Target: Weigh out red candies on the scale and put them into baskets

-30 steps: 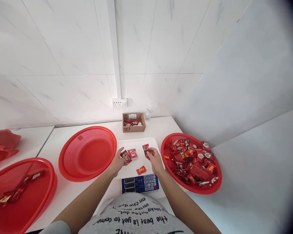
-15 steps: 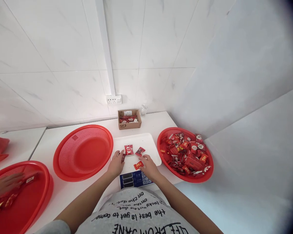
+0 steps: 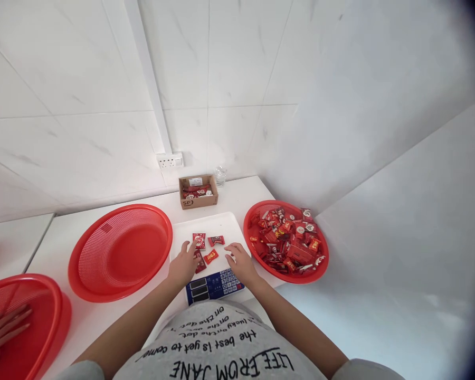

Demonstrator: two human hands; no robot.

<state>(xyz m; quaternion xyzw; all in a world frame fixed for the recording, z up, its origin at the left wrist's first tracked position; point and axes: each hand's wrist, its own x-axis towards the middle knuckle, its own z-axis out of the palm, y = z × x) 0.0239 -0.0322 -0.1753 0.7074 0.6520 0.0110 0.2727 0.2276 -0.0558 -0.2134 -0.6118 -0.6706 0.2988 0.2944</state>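
My left hand [image 3: 183, 265] is over the left side of a white scale tray [image 3: 231, 228], its fingers spread. Its fingertips reach a square red-and-white packet [image 3: 199, 240] and partly cover a dark red packet [image 3: 199, 262] below. On the right of the tray, my right hand [image 3: 241, 263] is open, thumb and fingers apart with nothing between them. Between the hands lie a bright red wrapped snack [image 3: 211, 256] and a dark red-brown one [image 3: 216, 240]. The scale's blue keypad panel [image 3: 214, 285] faces me.
Red basket [image 3: 325, 262] on the right holds many small red packets. Another red basket [image 3: 121, 253] stands left of the scale. A co-worker's hand [image 3: 6, 332] is in a third red basket [image 3: 57, 311]. Behind the scale are a cardboard box [image 3: 200, 201] of packets and a clear cup [image 3: 220, 176].
My right hand has drawn back from the bright red snack. My left hand's fingers have spread, showing more of the dark red packet. The dark snack has turned level. The co-worker's hand has moved.
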